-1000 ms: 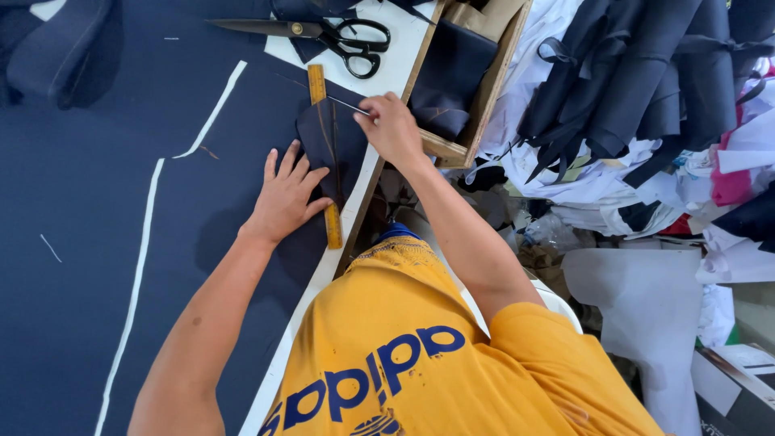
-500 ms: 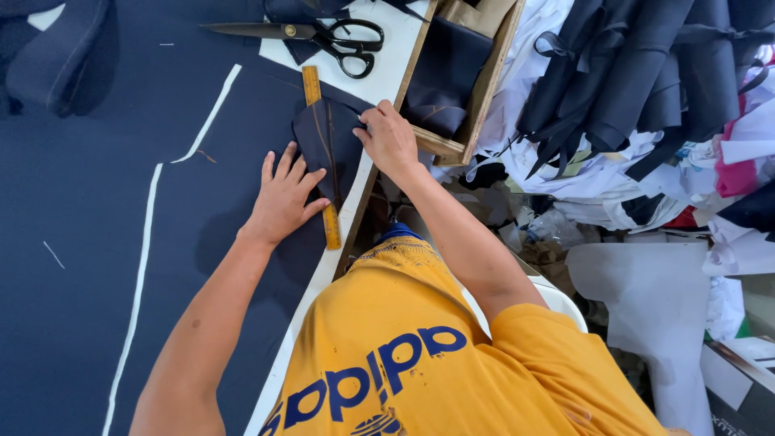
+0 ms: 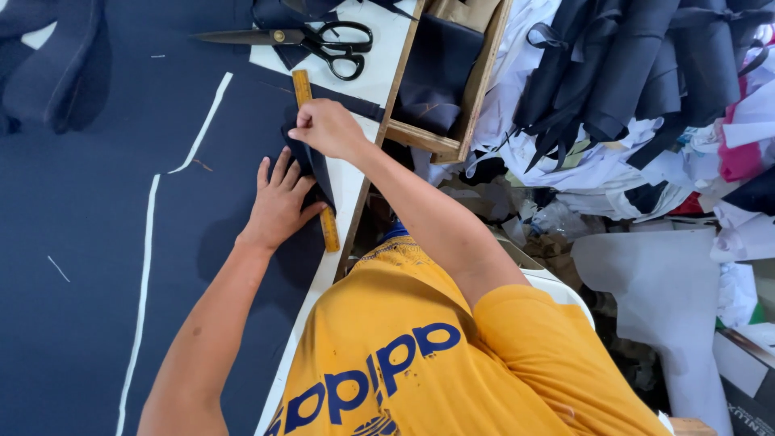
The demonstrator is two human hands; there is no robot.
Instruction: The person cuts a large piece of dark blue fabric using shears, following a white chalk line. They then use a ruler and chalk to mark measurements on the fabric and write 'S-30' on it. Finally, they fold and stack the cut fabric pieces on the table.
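A yellow wooden ruler [image 3: 316, 157] lies left of the frame's centre on the dark navy fabric [image 3: 97, 266], its long axis running from upper left to lower right — steeply, one end pointing toward the scissors at the top, the other toward the table's edge. The left hand [image 3: 278, 203] lies flat, fingers spread, pressing a small dark fabric piece [image 3: 311, 165] and the cloth just beside the ruler's lower half. The right hand [image 3: 327, 127] is curled into a loose fist over the ruler's upper part; whether its fingers pinch anything I cannot tell. Black-handled scissors [image 3: 311, 39] rest blades closed at the top, pointing left, on a white pattern sheet [image 3: 375, 73]. White chalk lines [image 3: 149, 242] run down the fabric at the left. To the right of the hands a shallow wooden box [image 3: 476, 81] holds dark cloth; beyond it, upper right, lie rolled dark fabric bundles [image 3: 638, 64] tied with strips over white and pink scraps. The wooden table edge [image 3: 359, 214] runs diagonally just right of the ruler, so free room lies leftward across the broad cloth. A torn cardboard carton corner [image 3: 747, 379] with a white label shows at lower right.
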